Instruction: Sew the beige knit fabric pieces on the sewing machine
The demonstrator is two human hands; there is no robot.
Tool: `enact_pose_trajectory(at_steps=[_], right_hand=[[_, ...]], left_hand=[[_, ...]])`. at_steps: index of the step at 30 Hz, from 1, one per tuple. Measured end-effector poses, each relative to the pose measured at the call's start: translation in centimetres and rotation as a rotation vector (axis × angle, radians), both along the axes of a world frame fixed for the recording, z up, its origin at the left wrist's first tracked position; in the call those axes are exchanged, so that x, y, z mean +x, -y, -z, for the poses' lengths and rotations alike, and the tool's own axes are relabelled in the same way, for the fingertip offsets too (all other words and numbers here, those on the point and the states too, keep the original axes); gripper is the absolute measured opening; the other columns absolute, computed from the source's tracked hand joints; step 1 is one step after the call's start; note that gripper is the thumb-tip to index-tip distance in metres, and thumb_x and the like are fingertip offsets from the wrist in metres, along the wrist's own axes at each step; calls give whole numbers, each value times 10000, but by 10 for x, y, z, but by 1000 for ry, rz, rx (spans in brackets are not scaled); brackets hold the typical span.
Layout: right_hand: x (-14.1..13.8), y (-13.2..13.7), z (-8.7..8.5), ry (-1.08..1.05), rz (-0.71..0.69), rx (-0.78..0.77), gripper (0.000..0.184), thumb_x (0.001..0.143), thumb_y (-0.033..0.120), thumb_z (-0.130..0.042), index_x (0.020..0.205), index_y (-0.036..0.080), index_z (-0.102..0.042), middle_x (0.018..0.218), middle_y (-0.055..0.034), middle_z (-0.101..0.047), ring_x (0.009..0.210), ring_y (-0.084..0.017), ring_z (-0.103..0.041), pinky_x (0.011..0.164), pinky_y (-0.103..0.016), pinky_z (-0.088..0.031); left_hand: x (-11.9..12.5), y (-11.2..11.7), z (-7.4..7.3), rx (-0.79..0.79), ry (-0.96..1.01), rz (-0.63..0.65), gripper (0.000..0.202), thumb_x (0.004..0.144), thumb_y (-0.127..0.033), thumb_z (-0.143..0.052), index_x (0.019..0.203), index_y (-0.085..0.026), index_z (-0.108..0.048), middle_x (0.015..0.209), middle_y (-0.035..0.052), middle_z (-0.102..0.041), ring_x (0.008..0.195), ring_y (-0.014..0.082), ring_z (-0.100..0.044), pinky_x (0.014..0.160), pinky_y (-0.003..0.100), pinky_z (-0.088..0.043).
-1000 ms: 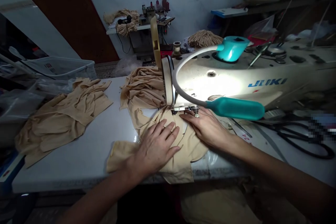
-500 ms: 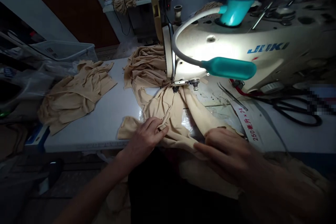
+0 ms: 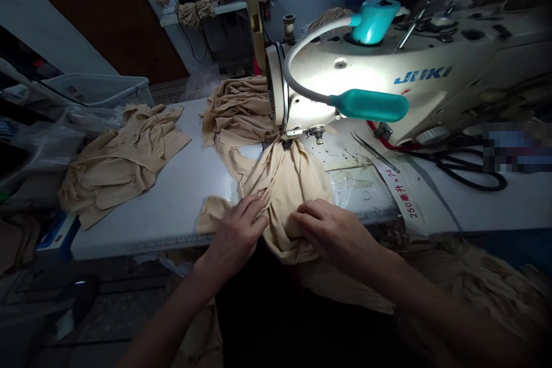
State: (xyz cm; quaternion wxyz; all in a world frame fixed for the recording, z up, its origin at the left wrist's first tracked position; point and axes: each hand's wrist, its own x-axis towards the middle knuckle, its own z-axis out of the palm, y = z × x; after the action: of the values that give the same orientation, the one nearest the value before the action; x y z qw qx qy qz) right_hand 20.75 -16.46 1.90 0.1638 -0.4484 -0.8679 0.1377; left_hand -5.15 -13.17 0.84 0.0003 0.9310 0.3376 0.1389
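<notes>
A beige piece of fabric (image 3: 287, 178) runs from under the presser foot of the sewing machine (image 3: 336, 86) toward me and hangs over the table's front edge. My left hand (image 3: 241, 224) pinches its left side, fingertips pressed together on the folds. On the right side my right hand (image 3: 321, 224) grips the cloth between thumb and bent fingers. The fabric is gathered at the presser foot (image 3: 287, 144) and spreads out between my hands. What lies beneath the fingertips is hidden.
Beige fabric heaps lie left on the table (image 3: 81, 184) and behind the needle (image 3: 237, 109). A teal lamp (image 3: 375, 104) lights the machine. Tweezers (image 3: 373, 152) and black-handled scissors (image 3: 470, 172) rest at right. A clear plastic bin (image 3: 107, 89) stands far left.
My right hand has moved left, closer to my left hand, bringing the fabric's right side inward. My left hand stays nearly in place. The view has shifted slightly.
</notes>
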Motion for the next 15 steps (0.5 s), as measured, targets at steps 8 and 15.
enact_pose_trajectory(at_steps=[8,15], right_hand=[[14,7,23,-100,95,84,217,1057,146,-535,1153,196,-723,1067,-101,-720,937,-221,-667,809,-342,-519],[6,26,14,-530,200,-120,205,1075,262,-588,1171,212,-762,999,-65,-775,855,-185,-717,758,-293,-537]], left_hand=[[-16,4,2,33,-90,-52,221,947,-6,-513,950,-169,-661,1225,135,-687,1328,360,-581,960,482,-616],[-4,33,-20,-129,69,-106,205,966,-48,-533,1082,-177,-643,1094,102,-646,1128,295,-609,902,427,-581]])
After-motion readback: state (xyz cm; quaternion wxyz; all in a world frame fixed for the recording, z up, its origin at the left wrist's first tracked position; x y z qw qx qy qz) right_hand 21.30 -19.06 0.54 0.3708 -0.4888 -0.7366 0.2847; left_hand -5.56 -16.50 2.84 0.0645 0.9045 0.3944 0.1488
